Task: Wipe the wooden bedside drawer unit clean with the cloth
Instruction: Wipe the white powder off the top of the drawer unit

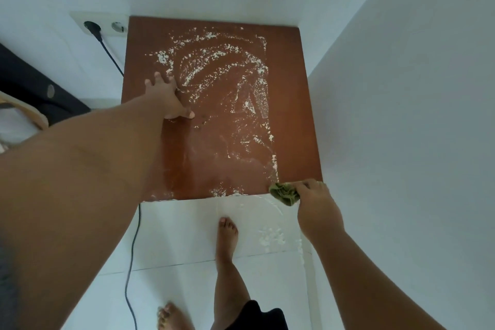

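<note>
The wooden bedside drawer unit (292, 94) fills the middle of the head view, its reddish-brown top smeared with white powder (214, 72). My left hand (168, 96) lies flat on the left part of the top, fingers spread, holding nothing. My right hand (316, 203) is at the unit's front right corner, closed on a crumpled green cloth (285, 193) that sits at the front edge.
White walls close in behind and on the right. A wall socket (104, 26) with a black cable (132, 249) is at the left. My bare feet (227, 230) stand on white floor tiles, where spilled powder (270, 236) lies. A dark object (29, 83) is at far left.
</note>
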